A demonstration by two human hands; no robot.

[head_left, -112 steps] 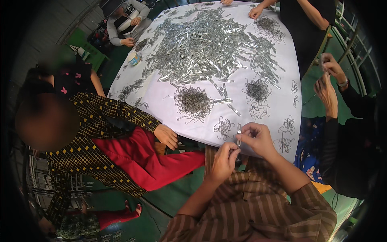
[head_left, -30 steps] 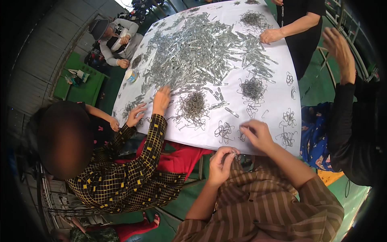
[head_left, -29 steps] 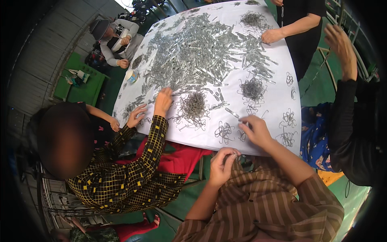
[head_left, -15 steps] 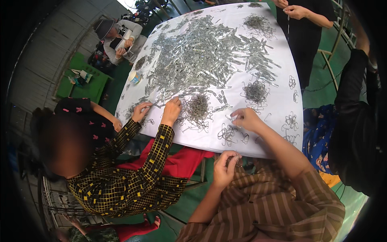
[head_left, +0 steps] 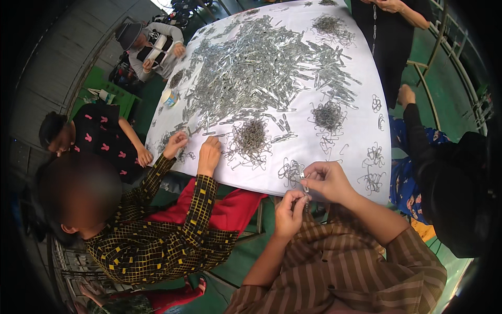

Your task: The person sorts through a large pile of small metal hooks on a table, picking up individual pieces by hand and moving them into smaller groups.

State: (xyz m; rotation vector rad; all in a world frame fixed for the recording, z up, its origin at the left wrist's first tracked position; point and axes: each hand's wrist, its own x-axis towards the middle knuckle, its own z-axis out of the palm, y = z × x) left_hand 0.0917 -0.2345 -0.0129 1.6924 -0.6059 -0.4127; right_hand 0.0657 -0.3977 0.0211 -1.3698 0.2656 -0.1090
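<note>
Just past the table's near edge, my right hand (head_left: 328,181) pinches a small shiny metal link (head_left: 301,174) between thumb and fingertips. Right below it, my left hand (head_left: 289,215) is closed on a metal link chain (head_left: 306,189), most of it hidden by my fingers. The two hands nearly meet; whether the pieces are joined I cannot tell. Beside my right hand lies a loose cluster of bent wire hooks (head_left: 289,171). Farther off are denser piles of wire hooks (head_left: 251,135) and a wide heap of flat silvery metal strips (head_left: 251,68).
A white-covered table (head_left: 361,131) carries it all, with a paper cup (head_left: 168,98) at its left edge. To my left, a co-worker in a yellow-and-black sleeve (head_left: 201,204) handles pieces on the table. Others sit or stand around; one at the far right holds a hanging chain (head_left: 374,26).
My right hand has come down and nearer from over the table to my left hand, bringing a metal link. The left hand has hardly moved. The neighbour's hands have shifted slightly left.
</note>
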